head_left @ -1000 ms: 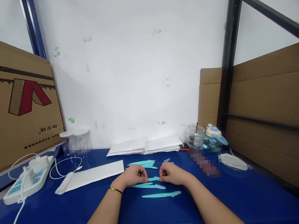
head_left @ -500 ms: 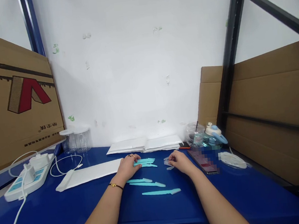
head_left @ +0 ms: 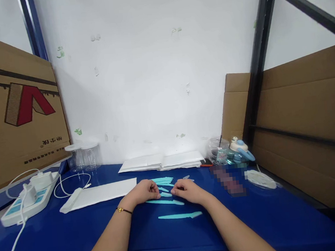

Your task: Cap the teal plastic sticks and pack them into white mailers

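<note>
Several turquoise eyebrow razors lie on the blue table. My left hand (head_left: 142, 191) is closed around the handle of one eyebrow razor (head_left: 166, 194), its head pointing right. At that head, the fingertips of my right hand (head_left: 190, 190) are pinched together; what they grip is too small to make out, perhaps the clear cap. Behind my hands rests a group of razors (head_left: 162, 180) side by side. Nearer to me lie one razor (head_left: 167, 202) and, closer still, a single razor (head_left: 180, 216) with a pale cover on its head. Small clear caps (head_left: 186, 177) sit beyond my right hand.
A white padded mailer (head_left: 103, 194) lies left of my hands, beside a power strip (head_left: 30, 206) with white cables. White packets (head_left: 160, 161) stand against the wall. Clear jars (head_left: 90, 156), a cup (head_left: 218, 152) and a blue-lidded bottle (head_left: 240, 150) line the back. Cardboard flanks both sides.
My left hand has left the rear group of razors and come nearer, now holding one razor. My right hand has moved left from the clear caps to that razor's head.
</note>
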Motion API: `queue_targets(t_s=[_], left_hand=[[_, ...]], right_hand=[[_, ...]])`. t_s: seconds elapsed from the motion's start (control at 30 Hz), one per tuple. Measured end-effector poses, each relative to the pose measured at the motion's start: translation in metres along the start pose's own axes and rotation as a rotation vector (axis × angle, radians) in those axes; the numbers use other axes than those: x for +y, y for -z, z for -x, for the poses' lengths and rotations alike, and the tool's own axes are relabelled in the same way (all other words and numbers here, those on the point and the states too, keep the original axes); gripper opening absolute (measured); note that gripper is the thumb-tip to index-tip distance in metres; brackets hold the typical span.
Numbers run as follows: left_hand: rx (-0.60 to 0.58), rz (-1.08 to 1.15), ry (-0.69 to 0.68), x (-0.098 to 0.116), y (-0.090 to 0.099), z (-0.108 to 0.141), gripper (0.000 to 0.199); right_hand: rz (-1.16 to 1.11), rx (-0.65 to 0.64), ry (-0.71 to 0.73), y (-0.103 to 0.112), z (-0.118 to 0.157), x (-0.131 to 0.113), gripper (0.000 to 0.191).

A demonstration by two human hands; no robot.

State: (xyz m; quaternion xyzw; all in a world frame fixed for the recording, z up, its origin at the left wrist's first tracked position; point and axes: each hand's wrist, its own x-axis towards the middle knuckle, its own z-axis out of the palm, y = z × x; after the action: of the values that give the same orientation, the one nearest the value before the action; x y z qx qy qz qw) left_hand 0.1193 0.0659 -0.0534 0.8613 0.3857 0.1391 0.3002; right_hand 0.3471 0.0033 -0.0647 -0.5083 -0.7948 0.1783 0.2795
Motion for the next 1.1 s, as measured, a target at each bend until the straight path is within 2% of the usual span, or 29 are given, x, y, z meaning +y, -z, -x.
queue_targets(t_s=[0.17,0.3,0.4,0.53,0.6,0.73,0.8,0.87,0.93,1.1], left_hand=[[0.135,-0.03,-0.039,0.006,-0.007,-0.008,0.027],[0.297,-0.214,-0.039,0.007,-0.006,-0.011,0.017],[0.333,-0.302,-0.044,0.008,-0.007,-0.013,0.012],[0.378,-0.261,-0.076,0.011,-0.007,-0.01,0.027],[0.273,-0.177,-0.106,0.012,-0.006,-0.004,0.035],[-0.07,-0.071,-0.136,0.013,-0.01,0.002,0.038],[-0.118,-0.05,-0.105,0.013,-0.014,0.001,0.032],[-0.088,-0.067,-0.076,0.012,-0.015,-0.001,0.027],[-0.014,-0.122,-0.054,0.011,-0.013,-0.004,0.023],[0.247,-0.27,-0.002,0.005,-0.002,-0.006,0.016]], right_hand=[[0.012,0.013,0.081,0.001,-0.005,0.002,0.03],[0.117,0.125,-0.085,0.019,-0.001,0.024,0.033],[0.191,0.167,-0.181,0.028,0.004,0.037,0.029],[0.155,0.226,-0.175,0.026,0.008,0.032,0.016],[0.07,0.142,-0.107,0.022,0.008,0.025,0.019],[0.005,-0.116,-0.007,0.011,0.008,0.013,0.028],[0.01,-0.166,-0.015,0.008,0.008,0.009,0.025],[0.014,-0.178,-0.018,0.009,0.007,0.007,0.019],[0.043,-0.131,-0.016,0.013,0.007,0.011,0.015],[0.166,0.196,-0.12,0.029,0.007,0.034,0.013]])
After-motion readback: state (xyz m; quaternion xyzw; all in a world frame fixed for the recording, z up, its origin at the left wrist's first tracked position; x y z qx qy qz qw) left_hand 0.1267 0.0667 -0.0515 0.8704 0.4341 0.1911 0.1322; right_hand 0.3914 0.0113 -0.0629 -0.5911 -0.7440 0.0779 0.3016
